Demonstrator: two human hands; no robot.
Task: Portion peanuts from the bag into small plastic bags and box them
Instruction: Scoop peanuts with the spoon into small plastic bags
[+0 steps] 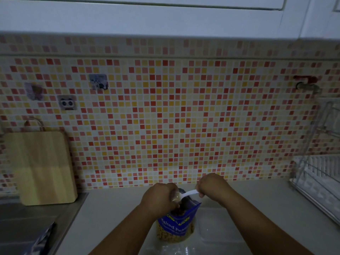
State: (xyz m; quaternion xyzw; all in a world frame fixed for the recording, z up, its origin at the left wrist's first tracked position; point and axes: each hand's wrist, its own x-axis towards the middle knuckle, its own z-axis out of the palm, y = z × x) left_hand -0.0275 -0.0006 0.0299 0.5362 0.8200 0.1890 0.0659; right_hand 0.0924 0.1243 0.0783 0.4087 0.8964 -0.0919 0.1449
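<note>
Peanut bag (176,225) is stood upright on counter (114,208), mouth open, below and between both hands. Small bag (174,196) is pinched in the curled fingers of left hand (158,197), just above that mouth. Spoon (189,193) is gripped by its handle in right hand (213,188), bowl pointed left at the small bag. Board (42,166) is leaned against the wall, far left.

Dim light throughout. Beyond the left hand (160,197) and right hand (211,188), a backsplash of small red, orange, yellow and white mosaic tiles (184,116), with white cabinet fronts (165,15) above. Far left of the left hand, a pale wooden cutting board (42,166) upright against the tiles, by a grey steel sink surround (27,218). Well right of the right hand, a chrome wire dish rack (322,172) on the pale grey countertop (110,208).
</note>
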